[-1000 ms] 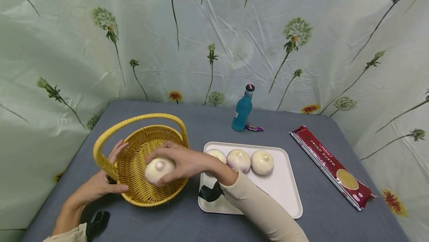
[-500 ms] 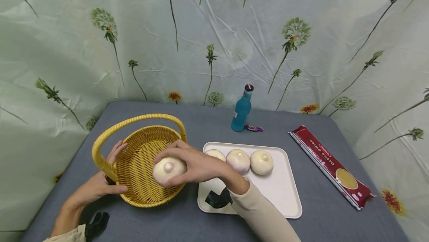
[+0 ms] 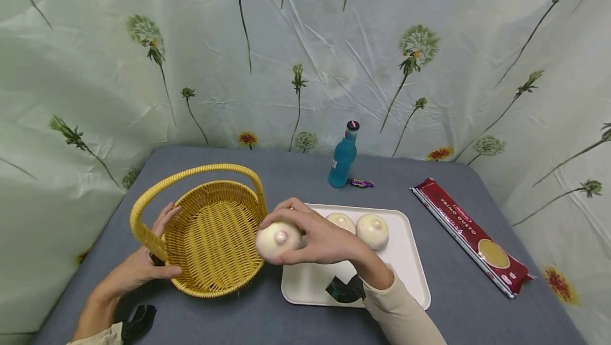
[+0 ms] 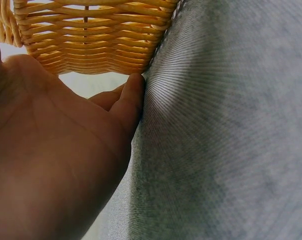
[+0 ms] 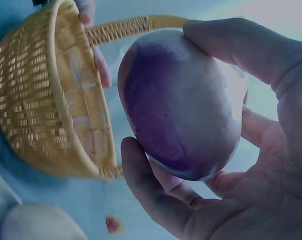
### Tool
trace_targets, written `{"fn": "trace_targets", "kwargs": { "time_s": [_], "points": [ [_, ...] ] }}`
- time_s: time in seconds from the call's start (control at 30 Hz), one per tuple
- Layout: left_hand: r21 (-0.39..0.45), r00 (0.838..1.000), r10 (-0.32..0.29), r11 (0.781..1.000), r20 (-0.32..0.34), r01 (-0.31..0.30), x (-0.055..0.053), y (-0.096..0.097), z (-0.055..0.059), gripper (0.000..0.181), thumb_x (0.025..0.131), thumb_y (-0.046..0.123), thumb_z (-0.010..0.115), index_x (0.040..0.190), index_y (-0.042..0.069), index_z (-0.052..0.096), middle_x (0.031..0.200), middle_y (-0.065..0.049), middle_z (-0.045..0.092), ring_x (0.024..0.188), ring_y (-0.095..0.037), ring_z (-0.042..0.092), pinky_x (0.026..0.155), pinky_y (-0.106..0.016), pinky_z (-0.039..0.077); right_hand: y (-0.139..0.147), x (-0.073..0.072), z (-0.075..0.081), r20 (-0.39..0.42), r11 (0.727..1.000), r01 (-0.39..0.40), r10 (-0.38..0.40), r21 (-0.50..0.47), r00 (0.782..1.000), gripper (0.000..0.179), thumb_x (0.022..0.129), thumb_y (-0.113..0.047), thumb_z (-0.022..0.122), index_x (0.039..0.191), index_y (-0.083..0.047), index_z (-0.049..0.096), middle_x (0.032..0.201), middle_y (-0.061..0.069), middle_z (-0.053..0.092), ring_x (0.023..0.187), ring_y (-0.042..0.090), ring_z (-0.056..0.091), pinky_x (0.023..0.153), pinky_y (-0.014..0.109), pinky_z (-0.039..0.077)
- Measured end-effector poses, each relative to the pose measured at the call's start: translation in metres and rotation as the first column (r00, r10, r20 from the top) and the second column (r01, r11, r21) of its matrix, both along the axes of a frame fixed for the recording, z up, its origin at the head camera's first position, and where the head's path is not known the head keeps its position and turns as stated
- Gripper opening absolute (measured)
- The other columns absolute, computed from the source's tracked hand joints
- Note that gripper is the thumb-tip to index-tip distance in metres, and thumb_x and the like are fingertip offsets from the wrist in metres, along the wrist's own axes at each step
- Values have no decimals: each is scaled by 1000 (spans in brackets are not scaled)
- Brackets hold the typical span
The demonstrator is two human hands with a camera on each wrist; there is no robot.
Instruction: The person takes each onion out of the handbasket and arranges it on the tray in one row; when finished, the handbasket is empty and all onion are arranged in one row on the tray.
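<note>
In the head view my right hand holds a white turnip between thumb and fingers, over the gap between the yellow wicker basket and the white tray. The right wrist view shows the purple side of this turnip, with fingers wrapped about it. My left hand grips the basket's left side, its thumb and fingers spread around the base of the handle. Up close, the left fingers lie against the woven wall. Inside, the basket's woven bottom shows bare.
Two more turnips, one partly covered and one in full view, sit on the tray. Behind it stand a blue bottle and a small purple-wrapped candy. A red spaghetti packet lies at the right.
My right hand has carried the turnip rightward from over the basket to the tray's left edge, now hiding the leftmost tray turnip. The left hand stays on the basket.
</note>
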State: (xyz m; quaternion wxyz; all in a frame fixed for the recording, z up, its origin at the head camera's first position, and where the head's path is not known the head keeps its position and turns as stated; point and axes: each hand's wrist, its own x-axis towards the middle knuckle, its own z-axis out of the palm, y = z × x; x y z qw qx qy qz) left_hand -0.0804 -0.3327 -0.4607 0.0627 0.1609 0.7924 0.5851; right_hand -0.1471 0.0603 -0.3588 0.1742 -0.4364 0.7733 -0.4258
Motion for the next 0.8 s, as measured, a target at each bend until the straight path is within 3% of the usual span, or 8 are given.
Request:
{"fn": "trace_targets", "kwargs": {
  "time_s": [0.2,0.43,0.53,0.57,0.6,0.67,0.77,0.8],
  "points": [
    [-16,1000,7,1000,-13,-7,0,1,-1,110,81,2,75,162,19,4,166,0,-23,150,-15,-21,104,-73,-14,25,-1,1,31,997,76,-75,-10,997,48,84,-31,82,127,-37,61,128,-9,46,115,13,49,93,34,49],
    [8,1000,-10,1000,9,9,0,1,-1,110,82,-1,74,162,20,2,165,4,-24,148,-4,-18,105,-71,-14,52,-2,3,96,988,144,-138,-51,986,49,84,-24,83,127,-34,61,131,-5,44,117,18,52,92,38,52],
    [-12,1000,-12,1000,-7,12,0,-1,-1,110,82,-2,73,162,21,1,165,6,-23,145,5,-13,120,-39,-6,62,-4,2,79,983,173,-168,-62,983,48,84,-24,83,126,-33,61,131,-5,45,119,19,51,91,39,52],
    [-16,1000,-14,1000,-9,14,0,-1,-1,110,83,-2,73,162,21,0,165,5,-24,144,9,-11,118,-26,-1,66,-5,2,72,981,182,-177,-61,981,48,84,-24,83,126,-33,62,131,-5,46,119,19,50,91,39,52],
    [-18,1000,-15,1000,-13,15,0,-1,-1,110,82,-2,73,162,21,0,165,6,-24,142,11,-9,117,-22,-1,69,-5,2,60,980,192,-189,-58,980,48,84,-24,82,126,-34,62,132,-5,46,119,19,50,90,39,53],
    [-38,999,-14,999,-29,13,0,-1,-1,111,82,-2,73,162,21,0,165,5,-23,141,14,-7,103,-4,9,76,-4,3,44,977,208,-206,-54,978,48,84,-24,82,126,-32,62,132,-4,46,120,19,49,88,39,53],
    [-39,999,-16,999,-37,14,0,-1,-2,110,82,-2,73,162,21,1,165,6,-23,142,13,-8,105,-5,7,87,-4,4,25,974,219,-218,-50,976,48,85,-23,82,127,-31,61,133,-4,46,122,20,47,88,39,53],
    [-32,999,-16,999,-37,15,0,-1,-2,110,82,-2,73,162,20,1,165,7,-23,142,13,-9,110,-11,3,90,-4,4,22,974,223,-222,-50,975,48,85,-23,82,127,-30,61,134,-4,46,123,20,46,88,39,53]
  ]
}}
